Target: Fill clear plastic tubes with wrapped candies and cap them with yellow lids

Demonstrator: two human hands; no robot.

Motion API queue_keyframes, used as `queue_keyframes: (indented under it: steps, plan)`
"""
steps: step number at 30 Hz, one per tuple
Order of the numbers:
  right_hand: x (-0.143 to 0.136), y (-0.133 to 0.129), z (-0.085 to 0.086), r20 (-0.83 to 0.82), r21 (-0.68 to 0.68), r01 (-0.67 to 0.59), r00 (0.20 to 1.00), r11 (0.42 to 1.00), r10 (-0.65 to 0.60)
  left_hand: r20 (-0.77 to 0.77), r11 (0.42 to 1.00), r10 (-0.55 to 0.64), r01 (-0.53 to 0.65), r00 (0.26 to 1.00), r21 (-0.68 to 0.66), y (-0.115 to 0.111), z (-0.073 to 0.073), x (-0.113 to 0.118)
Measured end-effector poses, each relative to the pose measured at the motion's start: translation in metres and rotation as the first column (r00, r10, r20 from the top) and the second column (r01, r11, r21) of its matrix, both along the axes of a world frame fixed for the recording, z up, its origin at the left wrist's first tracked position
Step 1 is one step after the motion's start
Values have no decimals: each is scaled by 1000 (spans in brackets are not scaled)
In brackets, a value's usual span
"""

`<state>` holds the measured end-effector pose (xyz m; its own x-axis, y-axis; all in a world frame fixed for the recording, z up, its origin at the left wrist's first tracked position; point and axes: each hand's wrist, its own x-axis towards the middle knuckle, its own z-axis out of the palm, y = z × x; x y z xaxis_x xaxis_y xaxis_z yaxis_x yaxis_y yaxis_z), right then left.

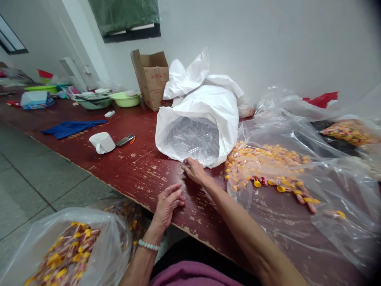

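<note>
Forearms (247, 230) angled fwd over table (139, 169): L hand (168, 203) half-open, empty; R hand (194, 171) bent by white sack (208, 104), can't tell grip.

The worn red tabletop (139, 167) carries a white sack (205, 103) of clear pieces near its wall-side edge, a cardboard box (154, 85) just beside it. Toward the front edge lie a blue cloth (73, 128), a white mug (102, 143) and a phone (125, 140). Clear plastic (268, 210) with yellow-capped pieces (268, 159) covers its right end.
</note>
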<state>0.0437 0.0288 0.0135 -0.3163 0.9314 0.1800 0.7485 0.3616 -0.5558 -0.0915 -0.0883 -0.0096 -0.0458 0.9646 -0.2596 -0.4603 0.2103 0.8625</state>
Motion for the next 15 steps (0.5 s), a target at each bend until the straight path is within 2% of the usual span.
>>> queue_keyframes:
  steps: [3, 6, 9, 12, 15]
  plan:
    - [6, -43, -5, -154, -31, -86, 985, 996, 80, 40, 997, -19, 16, 999, 79, -3, 3, 7]
    - [14, -82, -11, -394, -77, -144, 913, 987, 103, 132, 976, -143, 117, 981, 186, -7, 6, 20]
    - [26, -106, -16, -554, -69, -123, 830, 990, 64, 148, 942, -281, 242, 948, 234, -12, 5, 33]
    - [42, -117, -21, -515, -53, -126, 853, 991, 81, 103, 924, -343, 316, 934, 215, -16, 2, 42]
    - [58, -124, -25, -404, -65, -169, 906, 984, 129, 46, 904, -397, 382, 917, 190, -17, -1, 45]
